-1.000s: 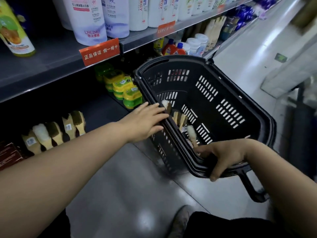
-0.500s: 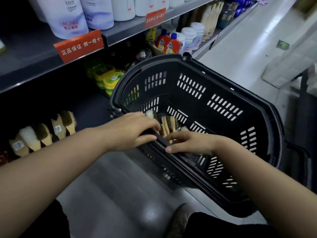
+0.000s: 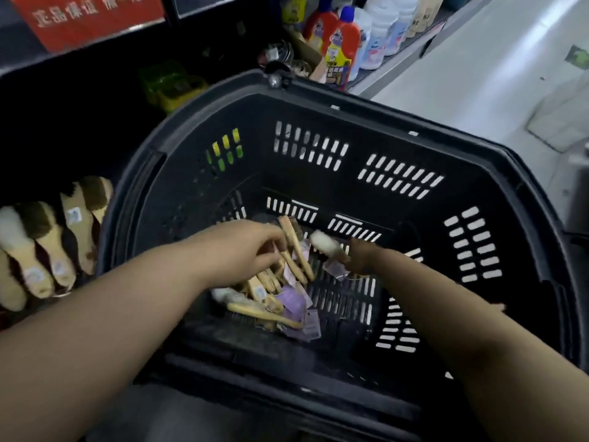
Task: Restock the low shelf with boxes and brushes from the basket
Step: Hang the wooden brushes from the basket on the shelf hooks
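Brushes lay in a loose heap on the floor of the black basket, tangled with purple tags, and both your hands were down among them. Your left hand had its fingers curled round a couple of wooden handles. Your right hand, dark and blurred, looked to be pinching the stem of a white-bristled brush. The low shelf sat just left of the basket, with a row of brushes already lying on it side by side, handles toward you. To do this step well, you needed to lift each handful clear of the tags before carrying it over the rim, since a snagged tag could drag others out. You were best off taking few at a time and setting them beside that row, facing the same way
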### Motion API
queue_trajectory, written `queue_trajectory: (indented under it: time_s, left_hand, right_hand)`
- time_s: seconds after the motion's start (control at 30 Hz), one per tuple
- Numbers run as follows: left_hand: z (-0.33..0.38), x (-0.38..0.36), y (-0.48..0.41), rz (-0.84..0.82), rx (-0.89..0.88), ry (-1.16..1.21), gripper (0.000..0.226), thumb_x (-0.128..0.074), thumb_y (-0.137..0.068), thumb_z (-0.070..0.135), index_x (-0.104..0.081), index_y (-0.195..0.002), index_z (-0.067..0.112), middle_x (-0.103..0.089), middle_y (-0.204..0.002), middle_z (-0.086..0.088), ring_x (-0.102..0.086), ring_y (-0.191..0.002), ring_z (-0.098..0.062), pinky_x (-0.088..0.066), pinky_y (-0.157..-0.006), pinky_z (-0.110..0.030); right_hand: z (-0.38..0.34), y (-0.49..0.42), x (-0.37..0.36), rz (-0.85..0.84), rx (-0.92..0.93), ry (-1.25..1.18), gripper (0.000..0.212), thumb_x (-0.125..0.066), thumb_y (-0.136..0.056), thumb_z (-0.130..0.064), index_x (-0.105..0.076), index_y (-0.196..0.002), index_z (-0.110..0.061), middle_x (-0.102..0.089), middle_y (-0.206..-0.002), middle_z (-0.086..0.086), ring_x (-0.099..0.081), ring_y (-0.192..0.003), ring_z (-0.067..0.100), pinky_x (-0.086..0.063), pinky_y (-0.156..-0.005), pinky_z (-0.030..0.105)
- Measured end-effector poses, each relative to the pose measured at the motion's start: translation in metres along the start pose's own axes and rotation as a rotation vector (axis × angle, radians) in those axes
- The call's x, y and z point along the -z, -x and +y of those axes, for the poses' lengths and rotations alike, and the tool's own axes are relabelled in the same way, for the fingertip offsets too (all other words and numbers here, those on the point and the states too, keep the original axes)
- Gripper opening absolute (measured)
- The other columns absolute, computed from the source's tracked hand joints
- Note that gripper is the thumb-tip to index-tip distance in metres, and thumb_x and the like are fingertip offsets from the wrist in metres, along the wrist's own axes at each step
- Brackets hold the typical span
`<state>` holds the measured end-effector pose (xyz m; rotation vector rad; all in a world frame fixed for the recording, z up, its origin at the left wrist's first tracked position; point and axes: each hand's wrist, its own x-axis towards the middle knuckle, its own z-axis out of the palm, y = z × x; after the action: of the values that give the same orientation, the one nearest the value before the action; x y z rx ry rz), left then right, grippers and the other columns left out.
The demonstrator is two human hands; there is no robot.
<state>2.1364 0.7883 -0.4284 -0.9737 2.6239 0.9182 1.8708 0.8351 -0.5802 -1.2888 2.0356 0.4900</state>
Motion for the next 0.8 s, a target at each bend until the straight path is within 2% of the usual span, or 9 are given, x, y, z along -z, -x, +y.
queue_trajectory:
  time_s: [0.07, 0.13, 0.27, 0.3, 0.37, 0.47, 0.57, 0.7, 0.8]
  left_hand:
    - [-0.010, -0.003, 0.001, -0.052, 0.041, 0.037, 0.018, -0.053, -0.091, 0.035, -0.060, -0.107, 0.034, -0.064, -0.100, 0.016, -0.058, -0.090, -0.001, -0.048, -0.078, -0.023]
    - [-0.014, -0.002, 0.002, -0.045, 0.074, 0.113, 0.016, -0.054, -0.091, 0.037, -0.060, -0.105, 0.036, -0.064, -0.094, 0.019, -0.058, -0.088, 0.003, -0.050, -0.078, -0.024]
    - [-0.013, -0.001, 0.000, 0.010, 0.151, 0.206, 0.016, -0.054, -0.090, 0.034, -0.059, -0.106, 0.035, -0.062, -0.090, 0.019, -0.058, -0.086, 0.004, -0.051, -0.078, -0.025]
    - [-0.013, 0.000, 0.001, 0.021, 0.177, 0.222, 0.016, -0.054, -0.091, 0.033, -0.058, -0.106, 0.034, -0.061, -0.089, 0.019, -0.058, -0.085, 0.003, -0.051, -0.077, -0.024]
    - [-0.010, 0.000, 0.001, 0.038, 0.230, 0.254, 0.017, -0.052, -0.092, 0.030, -0.057, -0.109, 0.031, -0.059, -0.090, 0.018, -0.057, -0.086, 0.001, -0.049, -0.076, -0.023]
    - [-0.004, 0.006, 0.007, 0.086, 0.319, 0.382, 0.022, -0.048, -0.095, 0.025, -0.056, -0.115, 0.025, -0.061, -0.098, 0.012, -0.061, -0.093, -0.012, -0.049, -0.080, -0.029]
    - [0.000, 0.016, 0.023, 0.154, 0.381, 0.591, 0.023, -0.050, -0.094, 0.023, -0.058, -0.115, 0.022, -0.065, -0.104, 0.006, -0.060, -0.099, -0.012, -0.047, -0.090, -0.029]
    - [-0.001, 0.026, 0.061, 0.169, 0.456, 1.032, 0.013, -0.048, -0.096, 0.025, -0.061, -0.098, 0.023, -0.068, -0.101, 0.002, -0.064, -0.095, -0.007, -0.051, -0.078, -0.015]
    - [-0.003, 0.028, 0.081, 0.182, 0.430, 1.350, 0.024, -0.047, -0.095, 0.028, -0.064, -0.102, 0.012, -0.071, -0.094, -0.007, -0.068, -0.091, -0.017, -0.054, -0.080, -0.023]
  right_hand:
    - [-0.003, -0.023, -0.022, 0.040, -0.030, -0.002, 0.073, -0.055, -0.084, -0.053, -0.033, -0.140, -0.012, -0.044, -0.141, 0.014, -0.045, -0.126, 0.032, -0.039, -0.104, 0.038]
    - [-0.008, -0.036, -0.048, 0.057, -0.059, -0.021, 0.067, -0.047, -0.089, -0.054, -0.033, -0.136, -0.008, -0.045, -0.138, 0.016, -0.047, -0.125, 0.034, -0.039, -0.103, 0.040]
    - [-0.020, -0.038, -0.066, 0.066, -0.079, -0.101, 0.039, -0.030, -0.099, -0.031, -0.044, -0.127, -0.007, -0.055, -0.129, 0.017, -0.054, -0.117, 0.034, -0.043, -0.098, 0.040]
    - [-0.022, -0.037, -0.060, 0.031, -0.072, -0.097, 0.037, -0.032, -0.099, -0.027, -0.046, -0.128, -0.007, -0.056, -0.127, 0.016, -0.056, -0.114, 0.033, -0.045, -0.095, 0.038]
    - [-0.024, -0.027, -0.032, -0.168, -0.047, -0.150, 0.031, -0.043, -0.095, -0.017, -0.047, -0.123, -0.006, -0.063, -0.111, 0.014, -0.064, -0.094, 0.027, -0.051, -0.076, 0.032]
    - [-0.041, 0.016, 0.020, -0.456, 0.011, -0.683, 0.018, -0.045, -0.087, -0.002, -0.048, -0.105, -0.002, -0.066, -0.072, 0.008, -0.064, -0.058, 0.019, -0.051, -0.051, 0.027]
    - [-0.075, 0.067, 0.052, -0.550, 0.256, -1.173, 0.021, -0.046, -0.081, 0.000, -0.054, -0.099, -0.006, -0.054, -0.071, 0.005, -0.052, -0.054, 0.013, -0.046, -0.047, 0.022]
    - [-0.119, 0.131, 0.066, -0.731, 0.512, -1.341, 0.028, -0.035, -0.094, -0.016, -0.058, -0.103, -0.004, -0.059, -0.068, 0.002, -0.054, -0.054, 0.012, -0.050, -0.051, 0.024]
    - [-0.143, 0.160, 0.068, -0.686, 0.599, -1.381, 0.029, -0.031, -0.101, -0.019, -0.054, -0.094, -0.002, -0.059, -0.070, 0.007, -0.057, -0.054, 0.013, -0.053, -0.052, 0.024]
